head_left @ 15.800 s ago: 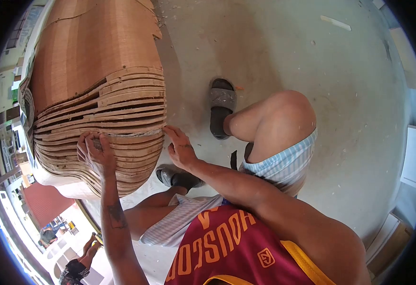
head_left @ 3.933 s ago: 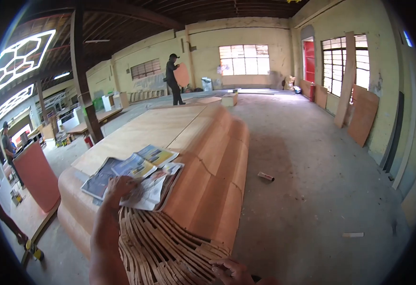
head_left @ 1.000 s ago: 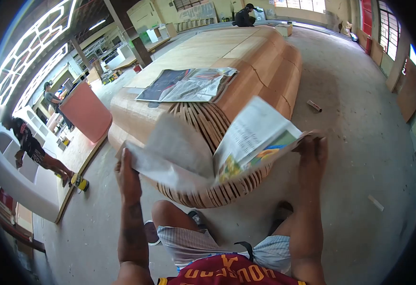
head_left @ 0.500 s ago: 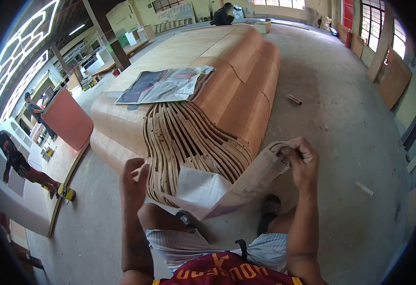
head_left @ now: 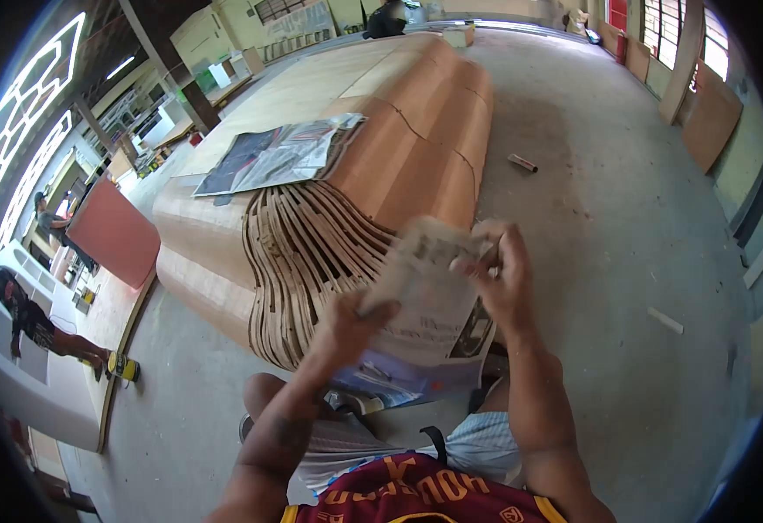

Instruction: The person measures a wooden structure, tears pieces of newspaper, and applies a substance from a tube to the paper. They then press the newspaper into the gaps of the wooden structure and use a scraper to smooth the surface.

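Observation:
A printed newspaper sheet [head_left: 429, 305] hangs between my two hands, above my knees. My right hand [head_left: 505, 277] pinches its upper right edge between thumb and fingers. At the left edge, my left hand [head_left: 346, 327] closes on the paper with the thumb over it, slightly blurred. The sheet's lower part drapes over my lap and hides some of my legs. Just beyond is a stack of curved wooden strips [head_left: 298, 261], forming the near end of a large curved plywood form [head_left: 425, 122]. More newspaper [head_left: 272, 152] lies flat on top of that form.
On the left, two people [head_left: 33, 318] [head_left: 54, 227] stand near white curved pieces and a pinkish panel [head_left: 113, 231]. A yellow-labelled can [head_left: 122, 366] is beside one person. A small tube [head_left: 522, 163] and a pale strip [head_left: 665, 320] lie on the right floor. Another person [head_left: 386, 19] is behind the form.
My left hand has moved right from beside the sheet and taken hold of its left edge. The newspaper has been raised and turned, and my right hand has shifted left and up with it.

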A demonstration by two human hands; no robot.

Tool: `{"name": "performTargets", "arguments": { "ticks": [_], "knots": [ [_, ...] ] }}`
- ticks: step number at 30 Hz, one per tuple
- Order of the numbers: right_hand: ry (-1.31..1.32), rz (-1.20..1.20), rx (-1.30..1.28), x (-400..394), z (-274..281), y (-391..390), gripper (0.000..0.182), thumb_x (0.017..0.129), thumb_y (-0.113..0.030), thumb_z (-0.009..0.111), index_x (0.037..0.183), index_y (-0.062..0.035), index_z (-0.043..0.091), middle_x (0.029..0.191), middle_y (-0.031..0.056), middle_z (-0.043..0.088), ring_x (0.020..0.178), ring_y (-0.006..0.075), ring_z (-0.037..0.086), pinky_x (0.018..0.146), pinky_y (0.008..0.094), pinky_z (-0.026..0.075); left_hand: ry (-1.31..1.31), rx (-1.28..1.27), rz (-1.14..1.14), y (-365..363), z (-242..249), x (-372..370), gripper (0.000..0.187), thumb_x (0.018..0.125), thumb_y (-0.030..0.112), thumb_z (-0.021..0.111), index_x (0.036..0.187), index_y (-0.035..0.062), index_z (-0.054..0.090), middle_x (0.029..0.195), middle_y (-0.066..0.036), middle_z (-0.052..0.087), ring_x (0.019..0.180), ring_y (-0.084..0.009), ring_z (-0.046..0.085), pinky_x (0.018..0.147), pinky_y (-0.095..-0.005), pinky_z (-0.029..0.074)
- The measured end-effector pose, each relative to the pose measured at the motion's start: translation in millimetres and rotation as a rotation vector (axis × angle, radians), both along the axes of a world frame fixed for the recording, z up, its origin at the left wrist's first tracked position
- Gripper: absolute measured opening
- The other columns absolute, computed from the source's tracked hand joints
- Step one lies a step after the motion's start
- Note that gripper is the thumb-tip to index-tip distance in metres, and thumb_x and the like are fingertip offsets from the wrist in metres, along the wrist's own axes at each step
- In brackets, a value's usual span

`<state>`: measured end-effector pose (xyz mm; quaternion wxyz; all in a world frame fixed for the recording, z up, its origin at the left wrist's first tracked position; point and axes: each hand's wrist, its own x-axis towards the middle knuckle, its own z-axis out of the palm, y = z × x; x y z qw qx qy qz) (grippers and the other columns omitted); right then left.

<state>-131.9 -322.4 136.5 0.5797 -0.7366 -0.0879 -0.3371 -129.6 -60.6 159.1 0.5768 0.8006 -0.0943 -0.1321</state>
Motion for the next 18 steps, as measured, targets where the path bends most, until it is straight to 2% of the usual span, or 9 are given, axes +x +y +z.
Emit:
{"name": "performTargets", "arguments": {
  "ticks": [2, 3, 6, 9, 12, 15, 18],
  "knots": [
    [0.146, -0.029, 0.228, 6.0, -1.3, -12.5, 0.045, 0.096, -0.028, 0.083, 0.126, -0.0020, 0.062, 0.113, 0.0100, 0.065, 0.087, 0.0167, 0.068, 0.074, 0.0335, 0.057, -0.044, -0.129, -0.016, 10.8, 12.8, 11.9, 0.026, 0.102, 0.019, 0.074, 0.116, -0.0033, 0.076, 0.094, -0.008, 0.080, 0.082, -0.0113, 0.073, 0.075, -0.0282, 0.060],
    [0.158, 0.001, 0.263, 14.0, -9.6, -22.5, 0.059, 0.099, -0.034, 0.080, 0.140, 0.0003, 0.054, 0.132, 0.0140, 0.059, 0.098, 0.0176, 0.070, 0.081, 0.0324, 0.058, -0.070, -0.193, -0.022, 16.3, 19.3, 16.2, 0.024, 0.102, 0.016, 0.074, 0.116, -0.0030, 0.077, 0.097, -0.008, 0.080, 0.083, -0.0095, 0.072, 0.076, -0.0264, 0.060],
    [0.311, 0.035, 0.299, 18.7, -14.9, -34.3, 0.066, 0.099, -0.038, 0.079, 0.144, 0.0022, 0.052, 0.139, 0.0179, 0.058, 0.111, 0.0232, 0.070, 0.093, 0.0377, 0.058, -0.137, -0.330, 0.014, 24.8, 33.8, 18.8, 0.020, 0.100, 0.012, 0.077, 0.115, -0.0015, 0.077, 0.101, -0.007, 0.080, 0.088, -0.0097, 0.073, 0.079, -0.0261, 0.060],
    [0.433, -0.052, 0.142, 33.7, -39.2, -20.8, 0.072, 0.098, -0.037, 0.080, 0.150, 0.0029, 0.049, 0.133, 0.0197, 0.064, 0.118, 0.0284, 0.069, 0.102, 0.0411, 0.055, -0.170, -0.411, 0.006, 29.5, 40.3, 18.8, 0.022, 0.097, 0.008, 0.079, 0.117, -0.0007, 0.076, 0.105, -0.007, 0.080, 0.093, -0.0108, 0.074, 0.082, -0.0270, 0.061],
    [0.592, 0.120, 0.288, 30.0, -39.4, -4.6, 0.075, 0.095, -0.035, 0.081, 0.151, 0.0035, 0.050, 0.126, 0.0205, 0.069, 0.119, 0.0324, 0.068, 0.106, 0.0403, 0.051, -0.213, -0.377, 0.031, 32.0, 47.3, 15.5, 0.025, 0.097, 0.005, 0.079, 0.120, -0.0008, 0.074, 0.107, -0.008, 0.079, 0.094, -0.0118, 0.074, 0.084, -0.0277, 0.062],
    [0.614, 0.288, 0.427, 37.6, -45.5, -2.1, 0.063, 0.095, -0.030, 0.081, 0.143, 0.0032, 0.057, 0.122, 0.0183, 0.070, 0.113, 0.0272, 0.069, 0.100, 0.0350, 0.053, -0.246, -0.320, 0.076, 35.2, 48.8, 11.3, 0.025, 0.097, 0.004, 0.078, 0.121, -0.0012, 0.073, 0.108, -0.008, 0.079, 0.095, -0.0124, 0.074, 0.085, -0.0282, 0.061],
    [0.465, 0.349, 0.532, 51.5, -63.2, 2.2, 0.049, 0.095, -0.028, 0.081, 0.131, 0.0015, 0.065, 0.116, 0.0137, 0.072, 0.103, 0.0194, 0.068, 0.092, 0.0336, 0.053, -0.281, -0.272, 0.119, 36.9, 46.6, 6.3, 0.026, 0.096, 0.002, 0.077, 0.122, -0.0019, 0.073, 0.109, -0.009, 0.079, 0.096, -0.0128, 0.073, 0.086, -0.0287, 0.060]
  ]
}}
